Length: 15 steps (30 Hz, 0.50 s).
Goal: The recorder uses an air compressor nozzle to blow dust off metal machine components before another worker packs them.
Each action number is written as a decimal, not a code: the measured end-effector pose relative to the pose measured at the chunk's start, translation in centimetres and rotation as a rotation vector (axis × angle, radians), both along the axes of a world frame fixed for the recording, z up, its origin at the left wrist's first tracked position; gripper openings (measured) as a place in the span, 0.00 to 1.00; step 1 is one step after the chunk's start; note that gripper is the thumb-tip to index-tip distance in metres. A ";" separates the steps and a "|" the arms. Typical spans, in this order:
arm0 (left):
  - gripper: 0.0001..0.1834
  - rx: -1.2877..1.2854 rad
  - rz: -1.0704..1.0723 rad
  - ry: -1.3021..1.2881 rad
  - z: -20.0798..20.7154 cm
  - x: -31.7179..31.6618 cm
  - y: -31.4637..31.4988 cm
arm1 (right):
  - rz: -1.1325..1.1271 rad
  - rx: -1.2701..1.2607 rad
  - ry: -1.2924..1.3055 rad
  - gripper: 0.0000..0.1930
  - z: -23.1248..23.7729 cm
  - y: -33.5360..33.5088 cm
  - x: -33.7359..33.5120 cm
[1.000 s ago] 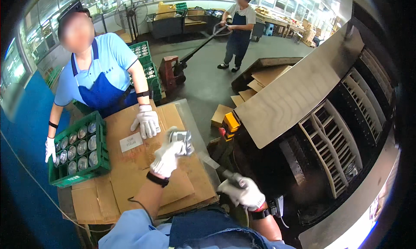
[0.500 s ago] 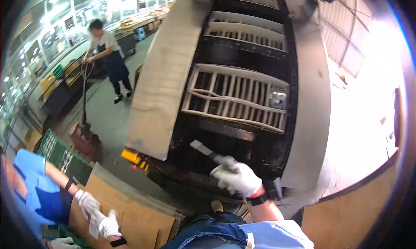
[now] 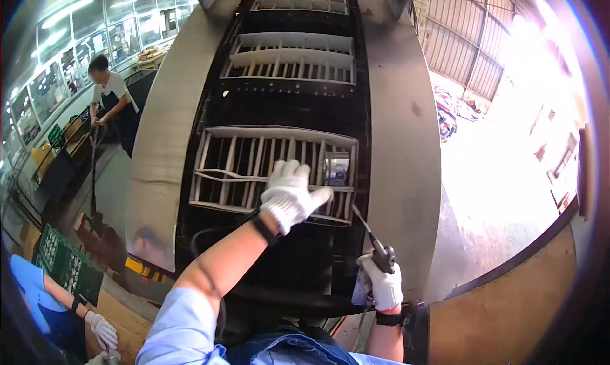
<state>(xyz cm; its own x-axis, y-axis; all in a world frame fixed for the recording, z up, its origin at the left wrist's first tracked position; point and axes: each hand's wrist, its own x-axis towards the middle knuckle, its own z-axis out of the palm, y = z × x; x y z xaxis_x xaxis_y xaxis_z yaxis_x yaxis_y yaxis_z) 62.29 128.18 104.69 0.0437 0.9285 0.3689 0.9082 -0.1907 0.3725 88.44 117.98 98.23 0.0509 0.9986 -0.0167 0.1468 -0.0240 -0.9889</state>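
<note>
My left hand [image 3: 289, 196], in a white knit glove, reaches over the near divided cardboard tray [image 3: 219, 203]. Its fingers are apart and it holds nothing. Just right of those fingers, a shiny cylindrical metal part [image 3: 337, 168] sits in the tray's right end. Thin dividers split the tray into narrow slots, and one long strip is bent. At the tray's lower right, my gloved right hand [image 3: 384, 285] is closed round the dark handle of a scraper [image 3: 383, 258]. The scraper's thin metal blade points up toward the tray's corner.
The trays lie on a black conveyor belt [image 3: 279, 257] between metal side panels [image 3: 403, 142]; further trays [image 3: 289, 57] stand beyond. At left, a co-worker's gloved hand [image 3: 101, 330] rests by cardboard. Another person [image 3: 114, 104] holds a pallet-jack handle [image 3: 94, 168]. A brown board [image 3: 502, 301] stands at right.
My left hand has come from the cardboard at left to over the tray. My right hand has moved right with the scraper, off the belt's middle. The view has turned, shifting the trays left.
</note>
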 end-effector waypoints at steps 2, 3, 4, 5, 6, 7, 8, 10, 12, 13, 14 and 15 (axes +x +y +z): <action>0.39 -0.149 0.117 -0.024 -1.4 3.6 4.3 | 0.029 -0.108 0.024 0.05 0.1 -0.1 0.8; 0.36 -0.203 0.178 -0.106 -1.3 4.3 5.4 | 0.048 -0.077 0.002 0.04 0.2 0.2 0.6; 0.34 -0.259 0.242 -0.187 -1.4 4.6 6.1 | 0.056 -0.105 0.009 0.05 0.3 0.3 0.2; 0.31 -0.183 0.285 -0.238 -2.0 5.0 6.7 | 0.069 -0.166 0.053 0.05 0.8 0.3 0.3; 0.26 -0.176 0.220 -0.377 -2.4 4.5 7.0 | 0.078 -0.232 0.101 0.05 1.5 0.1 0.4; 0.19 0.000 0.000 -0.535 -3.8 3.7 6.8 | 0.082 -0.241 0.109 0.05 1.9 0.0 0.4; 0.13 0.176 -0.231 -0.690 -4.3 3.5 6.3 | 0.098 -0.271 0.138 0.05 2.3 0.1 0.6; 0.15 0.099 -0.283 -1.370 -4.7 3.6 5.3 | 0.123 -0.307 0.170 0.06 3.5 0.1 0.5; 0.21 0.070 -0.396 -1.478 -4.3 2.4 2.5 | 0.261 -0.332 0.199 0.06 4.6 0.0 -0.3; 0.26 -0.082 -0.250 -1.755 -3.0 2.3 0.6 | 0.298 -0.332 0.174 0.07 5.0 0.2 -0.9; 0.30 -0.050 -0.293 -1.759 -4.4 0.8 -0.6 | 0.324 -0.338 0.174 0.07 5.4 0.4 -1.8; 0.27 -0.039 -0.225 -1.754 -3.7 0.5 -1.9 | 0.367 -0.333 0.103 0.08 5.4 0.8 -2.7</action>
<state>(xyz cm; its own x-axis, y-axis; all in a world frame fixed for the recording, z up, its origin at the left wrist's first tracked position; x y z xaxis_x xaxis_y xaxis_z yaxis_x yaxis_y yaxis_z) 62.81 126.28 101.01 -0.2258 0.9693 0.0972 -0.5681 -0.2121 0.7952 85.72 118.76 103.66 -0.3216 0.8897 -0.3241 0.1073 -0.3058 -0.9460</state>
